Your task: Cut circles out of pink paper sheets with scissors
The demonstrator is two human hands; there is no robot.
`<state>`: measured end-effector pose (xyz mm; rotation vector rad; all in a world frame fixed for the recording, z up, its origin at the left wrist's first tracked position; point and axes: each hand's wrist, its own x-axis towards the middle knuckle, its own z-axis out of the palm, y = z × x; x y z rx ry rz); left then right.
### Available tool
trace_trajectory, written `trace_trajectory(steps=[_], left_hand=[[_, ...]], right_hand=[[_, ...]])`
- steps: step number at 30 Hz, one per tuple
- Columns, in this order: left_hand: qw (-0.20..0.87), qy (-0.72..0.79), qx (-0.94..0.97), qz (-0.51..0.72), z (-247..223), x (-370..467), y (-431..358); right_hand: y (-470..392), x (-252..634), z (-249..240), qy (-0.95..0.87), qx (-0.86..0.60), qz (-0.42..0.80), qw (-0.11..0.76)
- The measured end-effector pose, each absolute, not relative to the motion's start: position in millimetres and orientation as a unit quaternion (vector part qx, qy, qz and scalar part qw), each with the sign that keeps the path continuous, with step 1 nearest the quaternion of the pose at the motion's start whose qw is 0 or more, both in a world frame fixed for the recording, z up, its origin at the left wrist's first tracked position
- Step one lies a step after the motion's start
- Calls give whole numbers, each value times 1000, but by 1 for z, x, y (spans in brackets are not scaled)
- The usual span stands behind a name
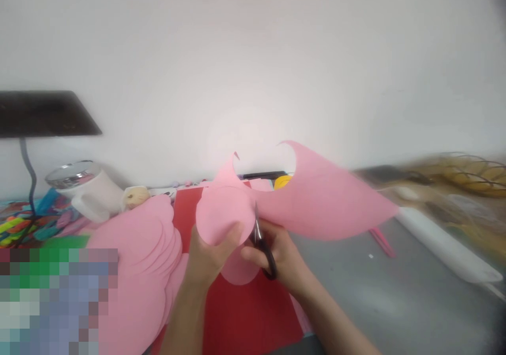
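Note:
My left hand (215, 255) grips a pink paper sheet (328, 202) by a rounded part, thumb on top. In my right hand (279, 247) is a pair of scissors (261, 239) with black handles. Its blades lie at the paper, beside the rounded part. The sheet is partly cut: a curved strip stretches off to the right and a pointed tip curls up at the back. Below both hands lies a red sheet (253, 313). To the left is a stack of pink paper cutouts (138, 276) with scalloped edges.
A white mug-like container (97, 191) with a shiny top stands back left, near colourful scraps (47, 218). A dark panel (43, 113) hangs above them. On the right lie a long white object (446, 247), a pink strip (382, 242) and a wire basket (474, 173).

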<state>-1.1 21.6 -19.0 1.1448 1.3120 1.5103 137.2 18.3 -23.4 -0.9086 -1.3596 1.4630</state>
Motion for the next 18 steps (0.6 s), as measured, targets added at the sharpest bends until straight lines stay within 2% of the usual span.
trace_trajectory(steps=[18], left_hand=[[399, 518, 446, 611, -9, 7, 16]], right_hand=[[19, 138, -30, -579, -383, 571, 439]])
